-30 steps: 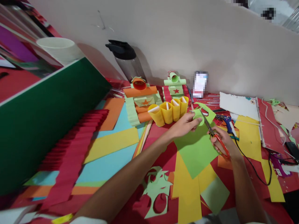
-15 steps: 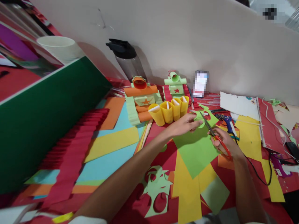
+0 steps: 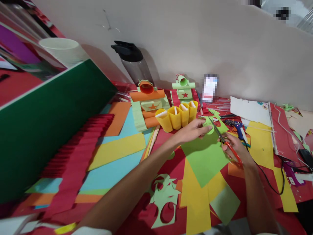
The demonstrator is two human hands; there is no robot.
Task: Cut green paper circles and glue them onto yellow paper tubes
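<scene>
My left hand (image 3: 197, 130) is closed, pinching a small light-green paper circle (image 3: 209, 126) between thumb and fingers. In my right hand (image 3: 233, 147) are red-handled scissors (image 3: 234, 152), their blades pointing up and left beside the circle's edge. Below both hands lies a bright green paper sheet (image 3: 206, 163). Green paper with a curved cut-out (image 3: 221, 123) is just behind the blades. Left of my left hand stand yellow paper rolls (image 3: 174, 120) joined in a row, with white strips inside.
Two paper tank models (image 3: 149, 106) stand by the wall, near a bottle (image 3: 133, 60). A phone (image 3: 209, 88) leans there. A glue gun (image 3: 238, 127) lies at right, its black cord trailing. Pale-green scraps (image 3: 166, 195) lie in front; a green board (image 3: 58, 124) slants at left.
Almost nothing differs. The fingers of my right hand have shifted slightly on the scissor handles; my left hand and the circle stay in place.
</scene>
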